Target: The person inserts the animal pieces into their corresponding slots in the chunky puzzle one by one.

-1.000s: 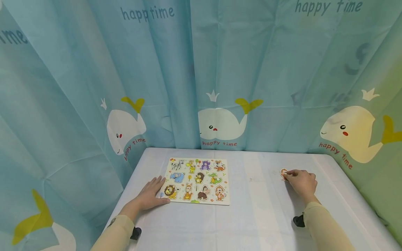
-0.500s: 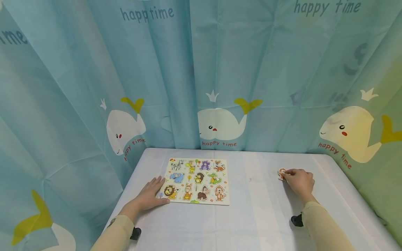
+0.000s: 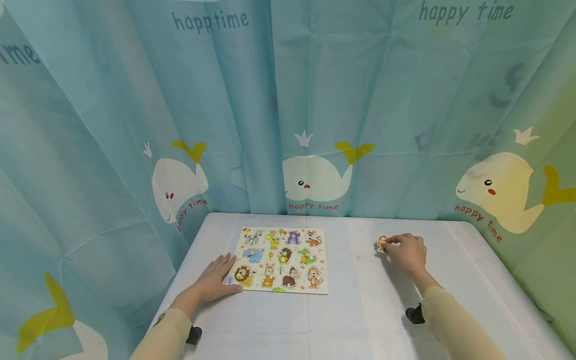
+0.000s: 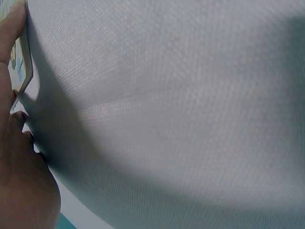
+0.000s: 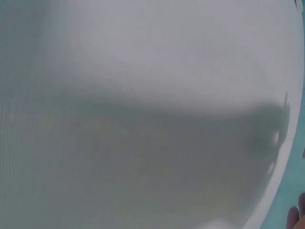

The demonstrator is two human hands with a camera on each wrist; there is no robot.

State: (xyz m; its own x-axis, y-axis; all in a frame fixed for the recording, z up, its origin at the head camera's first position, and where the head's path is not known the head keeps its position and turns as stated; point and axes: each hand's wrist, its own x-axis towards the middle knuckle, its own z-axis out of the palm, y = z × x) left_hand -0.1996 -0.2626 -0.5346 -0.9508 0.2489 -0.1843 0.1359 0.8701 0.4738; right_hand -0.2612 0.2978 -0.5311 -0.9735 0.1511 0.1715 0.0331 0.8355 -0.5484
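An animal puzzle board (image 3: 306, 292) with a pale face lies on the left half of the table. It bears several colourful animal shapes, among them a lion, an elephant and a crocodile. My left hand (image 3: 210, 283) rests at its left edge, fingers extended and thumb at the lower corner. The left wrist view catches the hand (image 4: 24, 181) and the board's corner (image 4: 25, 59). On the right, my right hand (image 3: 409, 251) pinches a small orange-and-white puzzle piece (image 3: 381, 244), held over the table with a shadow below. Only fingertips (image 5: 292, 218) show in the right wrist view.
A white cloth (image 3: 342, 320) covers the table. Blue curtains (image 3: 252, 100) with printed whales hang right behind its far edge and along both sides. Black wrist-worn devices (image 3: 415, 315) stick out beneath both sleeves.
My right hand has moved left toward the board with the puzzle piece, rising a little and shifting slightly away from me. My left hand and the board have stayed put.
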